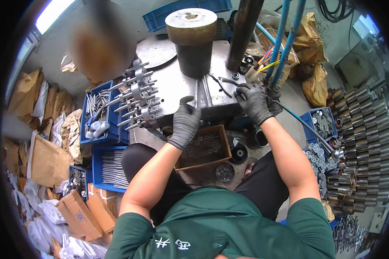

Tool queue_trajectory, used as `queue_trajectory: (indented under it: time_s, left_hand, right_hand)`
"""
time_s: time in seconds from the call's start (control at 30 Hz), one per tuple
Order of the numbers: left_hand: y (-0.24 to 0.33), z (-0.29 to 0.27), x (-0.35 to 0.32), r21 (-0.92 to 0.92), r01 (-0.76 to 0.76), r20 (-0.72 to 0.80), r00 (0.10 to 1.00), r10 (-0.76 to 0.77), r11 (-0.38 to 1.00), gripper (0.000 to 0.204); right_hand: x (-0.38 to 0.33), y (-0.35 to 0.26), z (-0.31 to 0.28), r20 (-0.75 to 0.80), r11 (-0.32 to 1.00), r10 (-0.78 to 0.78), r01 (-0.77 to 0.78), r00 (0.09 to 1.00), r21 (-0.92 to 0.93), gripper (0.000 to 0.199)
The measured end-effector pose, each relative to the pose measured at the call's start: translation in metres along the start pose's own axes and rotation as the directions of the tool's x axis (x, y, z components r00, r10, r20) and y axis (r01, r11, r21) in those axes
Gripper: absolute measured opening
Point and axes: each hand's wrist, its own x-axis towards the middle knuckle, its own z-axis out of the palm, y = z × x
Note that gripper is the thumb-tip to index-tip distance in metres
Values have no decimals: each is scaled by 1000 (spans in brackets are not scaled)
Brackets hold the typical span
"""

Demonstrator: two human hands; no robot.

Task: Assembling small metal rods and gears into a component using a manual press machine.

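Observation:
My left hand (pixel 186 122), in a dark grey glove, is at the front edge of the metal worktable (pixel 172 90). Its fingers are partly bent and apart, with nothing visible between them. Just beyond it a thin metal shaft (pixel 196 94) lies beside a thicker metal rod (pixel 206 91). My right hand (pixel 253 102), gloved alike, is at the table's right front corner, fingers bent and drawn together; whatever they hold is hidden. Dark-handled pliers (pixel 222 84) lie to its left, and a small bearing (pixel 235 76) sits just beyond its fingertips.
A thick metal cylinder (pixel 191 36) stands on the table. Rotors on shafts (pixel 140 97) crowd its left edge. Below are a wooden box (pixel 203 159) of small rings and a blue crate (pixel 110 168) of shafts. Metal sleeves (pixel 367 142) are stacked at right, past blue hoses (pixel 285 43).

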Motion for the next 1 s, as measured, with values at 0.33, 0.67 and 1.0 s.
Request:
queue_trajectory:
  time_s: [0.33,0.67,1.0]
  left_hand:
    - [10,-8,2,-766,594,532,800,-276,246,38]
    - [33,16,-23,-609,518,634,773,-23,601,38]
    - [43,31,-31,-364,380,666,744,-47,850,35]
  right_hand:
    - [9,-4,0,-34,802,375,-306,926,513,19]
    - [10,-7,-8,139,506,492,-412,859,758,26]
    - [-15,-59,-43,560,-298,433,-474,706,829,33]
